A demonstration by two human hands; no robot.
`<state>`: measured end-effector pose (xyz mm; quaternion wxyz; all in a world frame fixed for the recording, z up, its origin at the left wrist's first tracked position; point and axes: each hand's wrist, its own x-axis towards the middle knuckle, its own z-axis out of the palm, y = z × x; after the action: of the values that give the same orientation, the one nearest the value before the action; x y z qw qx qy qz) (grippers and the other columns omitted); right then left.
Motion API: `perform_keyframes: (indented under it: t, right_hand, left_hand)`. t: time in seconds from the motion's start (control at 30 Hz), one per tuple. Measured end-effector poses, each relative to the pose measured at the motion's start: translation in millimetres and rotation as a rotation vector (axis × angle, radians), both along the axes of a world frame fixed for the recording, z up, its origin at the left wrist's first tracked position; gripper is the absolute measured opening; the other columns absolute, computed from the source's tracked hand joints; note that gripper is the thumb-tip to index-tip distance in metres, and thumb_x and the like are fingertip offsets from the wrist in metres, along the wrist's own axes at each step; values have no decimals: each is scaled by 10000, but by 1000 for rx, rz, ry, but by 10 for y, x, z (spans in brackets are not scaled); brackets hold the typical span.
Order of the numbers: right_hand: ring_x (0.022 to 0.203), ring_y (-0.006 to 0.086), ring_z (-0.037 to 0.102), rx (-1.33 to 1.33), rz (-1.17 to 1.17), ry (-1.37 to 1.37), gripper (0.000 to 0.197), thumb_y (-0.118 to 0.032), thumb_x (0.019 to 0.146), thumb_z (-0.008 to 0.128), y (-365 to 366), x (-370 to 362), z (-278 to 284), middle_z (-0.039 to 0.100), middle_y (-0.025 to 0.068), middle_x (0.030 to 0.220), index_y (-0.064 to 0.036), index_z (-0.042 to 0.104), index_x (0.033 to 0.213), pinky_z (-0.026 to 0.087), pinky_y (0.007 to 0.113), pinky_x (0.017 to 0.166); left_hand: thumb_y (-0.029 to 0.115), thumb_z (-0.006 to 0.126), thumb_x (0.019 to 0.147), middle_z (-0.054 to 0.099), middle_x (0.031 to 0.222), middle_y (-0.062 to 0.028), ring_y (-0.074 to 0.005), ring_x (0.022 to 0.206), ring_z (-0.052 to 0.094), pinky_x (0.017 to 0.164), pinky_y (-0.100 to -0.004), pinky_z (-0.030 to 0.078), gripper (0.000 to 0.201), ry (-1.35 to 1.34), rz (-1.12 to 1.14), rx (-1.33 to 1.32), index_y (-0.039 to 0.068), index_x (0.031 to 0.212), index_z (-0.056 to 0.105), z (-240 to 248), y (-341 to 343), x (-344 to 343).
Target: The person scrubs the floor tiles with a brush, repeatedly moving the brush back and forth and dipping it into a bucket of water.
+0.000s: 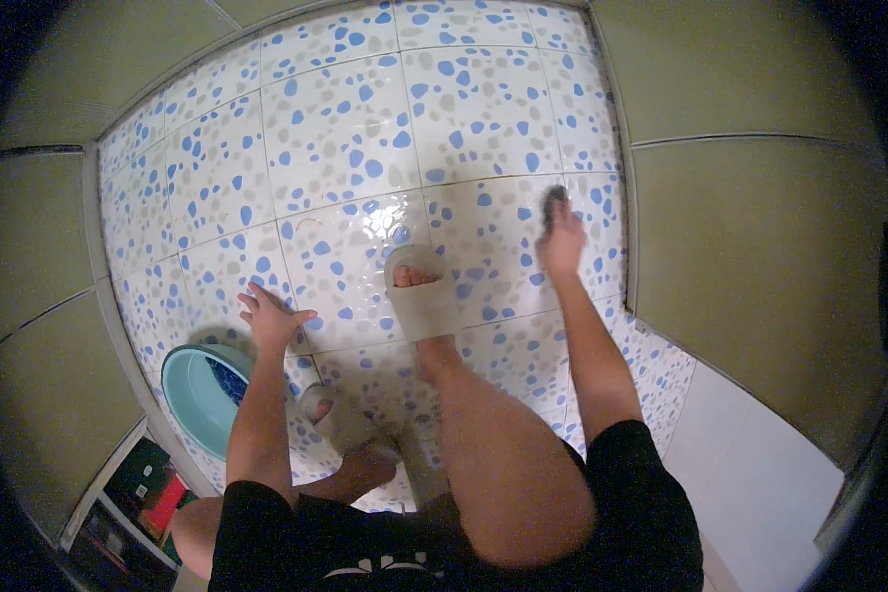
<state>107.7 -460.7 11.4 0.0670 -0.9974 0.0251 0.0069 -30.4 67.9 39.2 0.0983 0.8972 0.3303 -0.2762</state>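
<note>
I log right hand (563, 249) nearer, fingers clamped on small dark oblong object (556, 193), long axis forward; left hand (270, 324) splayed.

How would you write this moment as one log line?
right hand: holding blurred dark object over tiled floor | left hand: open, empty | teal basin: left of left forearm, blue item inside

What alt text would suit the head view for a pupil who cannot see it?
The wearer's right hand holds a blurred dark object over a white tiled floor with blue and grey spots. The left hand, empty and spread, is near a turquoise basin; beige slippers are worn.
</note>
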Motion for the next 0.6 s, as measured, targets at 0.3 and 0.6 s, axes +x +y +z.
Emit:
perform_keyframes:
  t: [0.3,0.6]
  right_hand:
    - [1191,384,528,-19,-125,49,670,-75,766,644,119,-51,-172,458,212,1479,-23,486,1415,453,488,986]
    - [1262,357,519,8,339,159,567,-115,890,515,1997,122,-315,414,187,1527,-57,452,1450,442,498,982]
  left_hand:
    - [557,952,452,69,1610,-330,-617,1425,137,1179,-522,272,1531,8,81,-45,37,1583,61,51,-36,45]
    - [565,951,435,82,1608,-329,-600,1429,159,1168,-526,297,1538,36,76,-32,39,1582,72,29,-172,124]
